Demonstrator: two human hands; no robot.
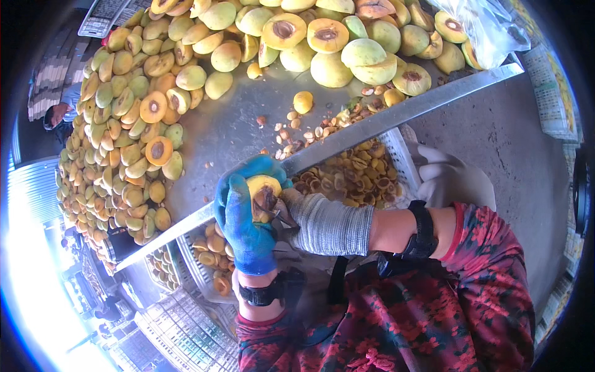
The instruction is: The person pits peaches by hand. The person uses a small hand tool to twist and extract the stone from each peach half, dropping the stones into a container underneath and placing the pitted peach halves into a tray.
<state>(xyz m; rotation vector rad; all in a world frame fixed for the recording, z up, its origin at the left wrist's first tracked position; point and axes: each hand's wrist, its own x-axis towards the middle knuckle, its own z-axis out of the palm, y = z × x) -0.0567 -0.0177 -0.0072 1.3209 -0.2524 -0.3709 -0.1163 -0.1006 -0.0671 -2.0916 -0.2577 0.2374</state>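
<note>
My left hand (248, 214), in a blue coated glove, is wrapped round a halved yellow fruit (263, 188) with a dark brown centre. Up against that fruit is my right hand (297, 216), in a grey knit glove, its fingers closed on a small dark metal tool whose kind I cannot tell. Part of the tool is hidden by the fingers. Both hands are at the near edge of a metal table (232, 116). Halved fruits (153, 107) are heaped at its left and far side. Seeds and scraps (320, 130) lie along the metal rim (404, 107).
Below the rim, a white plastic crate (402, 158) holds brown-centred pieces (358, 174). Another crate (186, 260) at the left holds fruit halves. A plastic bag (488, 28) lies at the far right corner. Beyond the heap on the left is another person (62, 111).
</note>
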